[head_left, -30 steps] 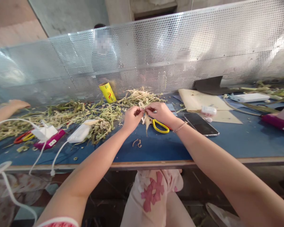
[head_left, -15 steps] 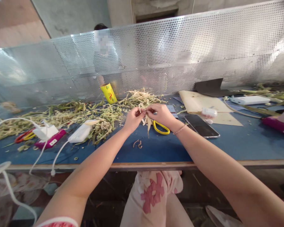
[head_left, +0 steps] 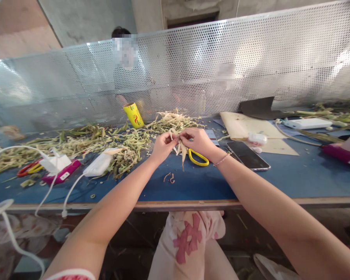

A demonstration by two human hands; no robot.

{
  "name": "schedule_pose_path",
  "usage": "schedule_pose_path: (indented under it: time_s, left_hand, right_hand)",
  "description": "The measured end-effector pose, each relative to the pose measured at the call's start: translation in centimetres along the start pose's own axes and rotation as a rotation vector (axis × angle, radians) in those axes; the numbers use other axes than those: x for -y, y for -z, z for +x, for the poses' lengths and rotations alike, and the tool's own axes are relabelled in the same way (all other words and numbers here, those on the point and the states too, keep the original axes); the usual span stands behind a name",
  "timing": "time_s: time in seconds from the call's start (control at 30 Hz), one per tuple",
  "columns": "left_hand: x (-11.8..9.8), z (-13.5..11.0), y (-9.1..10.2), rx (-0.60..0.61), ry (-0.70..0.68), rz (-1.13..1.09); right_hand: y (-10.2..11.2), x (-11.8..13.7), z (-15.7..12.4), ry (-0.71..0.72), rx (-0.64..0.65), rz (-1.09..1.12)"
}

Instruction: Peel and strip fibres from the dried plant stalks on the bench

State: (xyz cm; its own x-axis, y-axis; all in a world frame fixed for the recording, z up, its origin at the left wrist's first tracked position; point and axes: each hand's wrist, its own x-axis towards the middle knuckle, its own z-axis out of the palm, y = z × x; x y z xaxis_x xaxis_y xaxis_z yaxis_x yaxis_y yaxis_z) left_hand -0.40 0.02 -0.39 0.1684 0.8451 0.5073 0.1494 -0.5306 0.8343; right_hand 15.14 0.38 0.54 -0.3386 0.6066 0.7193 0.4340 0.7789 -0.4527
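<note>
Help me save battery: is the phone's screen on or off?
Off, it seems: the phone lies face up on the blue table, its screen black, with no lit display showing.

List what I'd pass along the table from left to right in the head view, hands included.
Red-and-yellow handles, purple box, white block, yellow tube, left hand, right hand, phone, flat white box, second purple box.

I'm sitting in some sort of workshop: a blue bench (head_left: 210,188) is running from nine o'clock to three, dried plant matter (head_left: 175,119) is lying heaped at twelve, and a perforated metal screen (head_left: 282,58) is dividing me from a person (head_left: 128,81) at eleven.
</note>
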Motion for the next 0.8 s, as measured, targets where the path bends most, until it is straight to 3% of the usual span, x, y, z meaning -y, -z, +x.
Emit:
schedule_pose_path:
  time_s: [0.4,0.8]
  left_hand:
    - [0.56,0.09,0.08,-0.034,-0.008,0.000]
    - [0.18,0.09,-0.05,-0.042,0.008,-0.017]
  right_hand:
    - [0.26,0.17,-0.09,0.008,0.044,0.074]
    - [-0.05,-0.47,-0.06,0.056,0.008,-0.028]
